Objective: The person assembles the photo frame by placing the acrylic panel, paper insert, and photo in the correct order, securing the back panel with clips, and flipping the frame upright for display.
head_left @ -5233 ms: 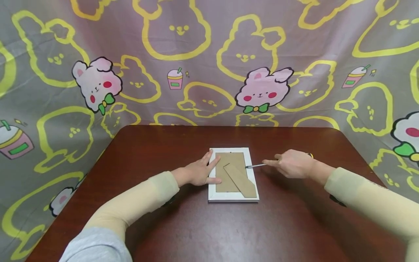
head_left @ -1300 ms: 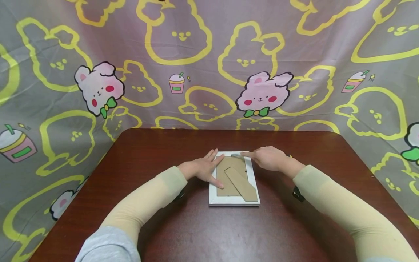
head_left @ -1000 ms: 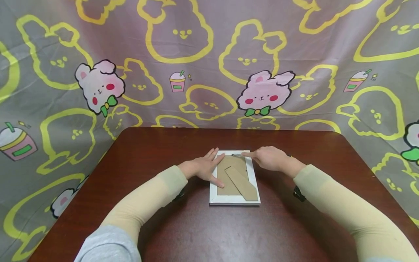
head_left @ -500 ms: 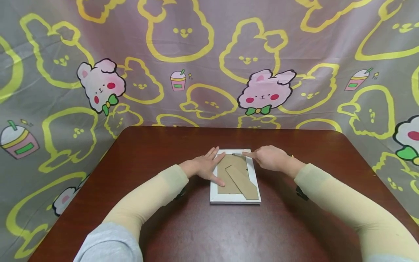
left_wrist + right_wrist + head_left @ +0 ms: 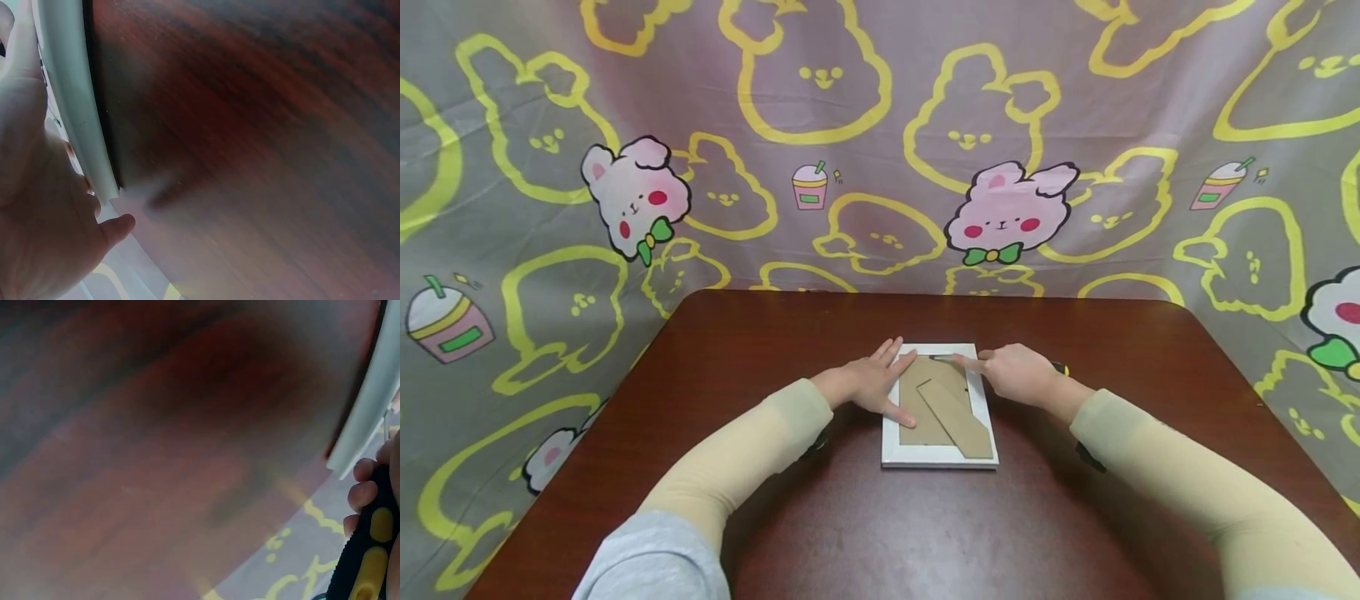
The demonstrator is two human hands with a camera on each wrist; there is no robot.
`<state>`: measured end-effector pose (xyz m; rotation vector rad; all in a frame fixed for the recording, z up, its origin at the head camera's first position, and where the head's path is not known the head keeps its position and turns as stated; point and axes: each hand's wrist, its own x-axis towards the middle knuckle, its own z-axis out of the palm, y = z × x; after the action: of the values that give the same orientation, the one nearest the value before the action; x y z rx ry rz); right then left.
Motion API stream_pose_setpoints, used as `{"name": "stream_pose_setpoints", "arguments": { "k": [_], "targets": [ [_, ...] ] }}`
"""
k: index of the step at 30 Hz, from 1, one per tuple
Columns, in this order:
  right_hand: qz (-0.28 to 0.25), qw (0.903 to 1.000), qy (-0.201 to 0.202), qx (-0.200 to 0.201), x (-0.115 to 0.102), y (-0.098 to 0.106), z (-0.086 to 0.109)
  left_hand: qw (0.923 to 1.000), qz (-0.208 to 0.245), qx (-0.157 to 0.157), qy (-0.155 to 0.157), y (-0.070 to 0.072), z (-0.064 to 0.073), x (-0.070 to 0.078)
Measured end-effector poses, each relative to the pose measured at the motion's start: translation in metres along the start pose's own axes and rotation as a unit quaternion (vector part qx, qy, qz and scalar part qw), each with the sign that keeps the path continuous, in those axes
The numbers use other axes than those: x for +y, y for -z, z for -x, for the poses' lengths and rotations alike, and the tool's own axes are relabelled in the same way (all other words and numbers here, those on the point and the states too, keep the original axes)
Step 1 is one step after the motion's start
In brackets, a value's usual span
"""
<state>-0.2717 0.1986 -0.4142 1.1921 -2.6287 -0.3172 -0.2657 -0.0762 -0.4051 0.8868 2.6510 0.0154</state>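
A white picture frame (image 5: 891,454) lies face down on the table, its brown backing board (image 5: 917,425) and slanted easel leg (image 5: 958,425) showing. My left hand (image 5: 871,385) rests on the frame's left side with fingers spread, thumb and index finger reaching over the backing. In my right hand (image 5: 1018,372) I grip a screwdriver by its black and yellow handle (image 5: 369,550). The index finger extends along the metal shaft (image 5: 946,358), whose tip is at the dark tab on the backing's top edge. Another small dark tab (image 5: 967,389) sits on the right edge.
The dark reddish-brown table (image 5: 790,333) has rounded far corners. Behind and at both sides hangs a grey-pink curtain (image 5: 865,150) printed with yellow outlines and rabbit faces.
The screwdriver has gone from the frame's right edge to its top edge. Just lately my right hand has shifted slightly and the handle's yellow end shows behind it. My left hand keeps resting on the frame.
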Motion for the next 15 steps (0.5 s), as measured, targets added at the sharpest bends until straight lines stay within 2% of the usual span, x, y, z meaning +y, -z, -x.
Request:
{"name": "stream_pose_setpoints", "arguments": {
  "k": [4, 10, 15],
  "targets": [
    [-0.003, 0.9996, 0.010, 0.025, 0.001, -0.009, 0.005, 0.9999, -0.009, -0.001, 0.004, -0.001, -0.001, 0.000],
    [0.043, 0.9950, 0.052, 0.073, 0.005, -0.020, 0.009, 0.9999, -0.013, -0.001, 0.002, 0.000, -0.001, 0.001],
    [0.060, 0.9941, 0.056, 0.072, 0.003, -0.023, 0.012, 0.9999, -0.012, 0.001, -0.001, 0.000, -0.002, 0.001]
  ]
}}
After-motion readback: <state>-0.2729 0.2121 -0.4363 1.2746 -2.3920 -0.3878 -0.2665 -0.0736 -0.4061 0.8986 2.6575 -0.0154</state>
